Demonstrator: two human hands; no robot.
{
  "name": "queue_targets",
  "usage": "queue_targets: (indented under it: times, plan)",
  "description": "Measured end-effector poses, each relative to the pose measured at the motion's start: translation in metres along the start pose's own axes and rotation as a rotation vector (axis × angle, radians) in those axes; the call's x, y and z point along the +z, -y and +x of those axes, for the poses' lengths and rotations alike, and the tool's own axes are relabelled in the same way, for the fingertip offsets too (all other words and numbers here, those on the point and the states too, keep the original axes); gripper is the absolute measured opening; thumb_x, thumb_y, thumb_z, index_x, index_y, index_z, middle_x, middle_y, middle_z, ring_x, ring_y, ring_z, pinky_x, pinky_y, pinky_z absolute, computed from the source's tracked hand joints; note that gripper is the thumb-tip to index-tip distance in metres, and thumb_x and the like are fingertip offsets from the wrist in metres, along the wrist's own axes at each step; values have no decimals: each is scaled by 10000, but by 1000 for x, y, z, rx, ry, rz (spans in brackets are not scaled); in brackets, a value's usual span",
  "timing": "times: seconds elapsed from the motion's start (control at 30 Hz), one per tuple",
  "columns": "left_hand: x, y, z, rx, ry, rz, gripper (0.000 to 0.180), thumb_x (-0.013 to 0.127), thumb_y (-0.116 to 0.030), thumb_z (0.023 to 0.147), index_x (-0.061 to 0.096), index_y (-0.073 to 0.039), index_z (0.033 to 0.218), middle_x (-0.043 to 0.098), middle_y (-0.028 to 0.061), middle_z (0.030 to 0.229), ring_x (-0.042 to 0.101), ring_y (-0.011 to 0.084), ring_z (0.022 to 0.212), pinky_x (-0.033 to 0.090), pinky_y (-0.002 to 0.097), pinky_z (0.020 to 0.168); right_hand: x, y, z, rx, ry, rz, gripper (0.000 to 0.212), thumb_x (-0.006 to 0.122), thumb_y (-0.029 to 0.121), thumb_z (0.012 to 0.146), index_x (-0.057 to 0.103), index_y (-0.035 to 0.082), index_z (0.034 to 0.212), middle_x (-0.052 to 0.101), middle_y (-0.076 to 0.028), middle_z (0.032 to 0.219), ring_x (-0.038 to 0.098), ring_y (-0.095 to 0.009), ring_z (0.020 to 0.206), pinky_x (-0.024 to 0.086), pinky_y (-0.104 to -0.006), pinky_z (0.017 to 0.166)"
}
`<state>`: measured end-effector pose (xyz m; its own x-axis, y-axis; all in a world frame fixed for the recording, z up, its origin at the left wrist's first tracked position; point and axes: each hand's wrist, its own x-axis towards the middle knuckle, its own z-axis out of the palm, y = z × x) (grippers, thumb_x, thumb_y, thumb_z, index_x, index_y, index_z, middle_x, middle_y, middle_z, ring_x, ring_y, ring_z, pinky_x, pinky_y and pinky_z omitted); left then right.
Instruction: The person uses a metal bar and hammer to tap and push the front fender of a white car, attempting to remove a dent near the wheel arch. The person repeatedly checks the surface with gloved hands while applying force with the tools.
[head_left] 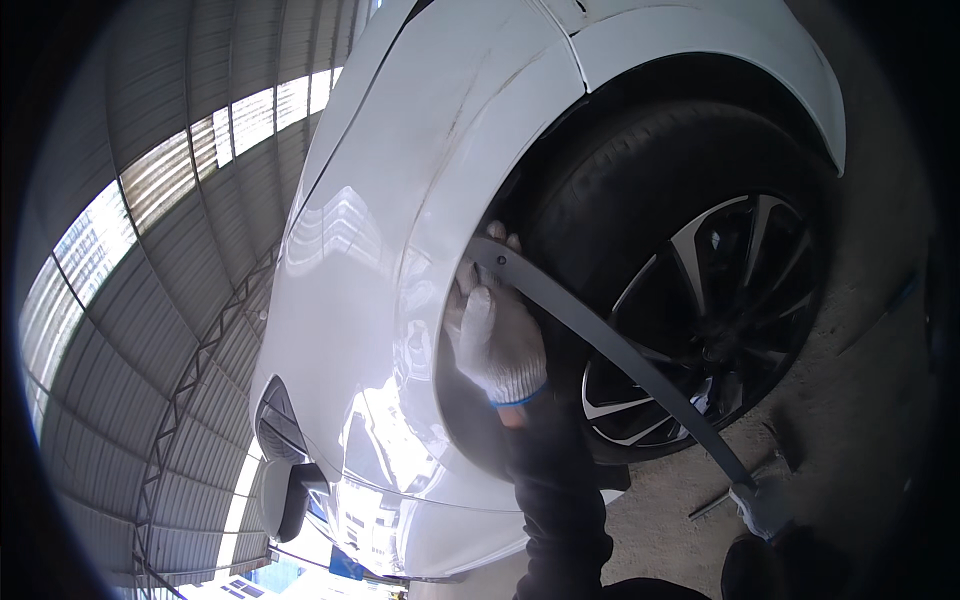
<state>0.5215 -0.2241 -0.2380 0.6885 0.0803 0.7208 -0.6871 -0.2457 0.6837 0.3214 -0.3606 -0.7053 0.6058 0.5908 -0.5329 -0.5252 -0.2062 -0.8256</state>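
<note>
My left hand (pixel 497 340), in a white knit glove with a blue-edged cuff, is at the rim of a white car's wheel arch (pixel 425 290). Its fingers curl around the upper end of a long, flat grey strip (pixel 620 350), where a small hole shows. From there the strip runs down to the right, across the front of the tyre (pixel 620 210) and the black-and-silver wheel (pixel 690 260). At its lower end, my right hand (pixel 764 508), gloved too and in shadow, is closed on it. The left fingertips are partly hidden behind the strip.
Black tyre rubber sits close beside my left hand, inside the arch. A side mirror (pixel 285 497) sticks out at lower left. On the dusty ground (pixel 660 510) lie a thin bar (pixel 709 505) and a dark object (pixel 782 447) near my right hand. Ribbed metal walling (pixel 120 400) stands beyond the car.
</note>
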Motion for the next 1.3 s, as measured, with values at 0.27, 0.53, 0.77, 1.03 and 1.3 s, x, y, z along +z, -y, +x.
queue_targets:
  times: [0.27,0.53,0.77,1.03,1.3]
  plan:
    - [-8,1,-2,41,-17,-29,588,690,-133,843,509,53,1371,611,183,1259,576,366,1230,421,512,1120,-23,63,-39,-228,-17,-103,480,738,466,854,681,29,665,668,-140,622,668,-271,587,484,-419,556]
    - [-8,0,-1,24,-20,-37,675,723,-118,774,496,57,1386,607,178,1266,583,367,1218,432,514,1104,4,47,-2,-245,-246,-275,404,676,398,879,681,41,690,679,-179,678,692,-350,650,480,-483,543]
    - [-12,1,0,48,16,-92,736,717,-105,732,472,80,1400,580,205,1305,572,371,1217,427,523,1100,4,59,9,-368,-558,-363,264,674,257,824,674,53,657,680,-175,678,680,-375,628,525,-464,550]
    - [-9,-1,1,38,55,-74,753,704,-101,757,427,88,1431,529,225,1357,547,381,1256,431,532,1098,1,64,0,-346,-482,-392,315,698,288,819,653,45,624,665,-172,634,691,-384,635,536,-456,564]
    - [-14,-1,1,-58,78,-58,770,698,-96,760,397,106,1439,510,233,1371,526,384,1290,428,528,1115,43,47,-28,-276,-336,-128,370,723,360,827,693,7,719,695,-176,680,721,-368,724,540,-444,623]
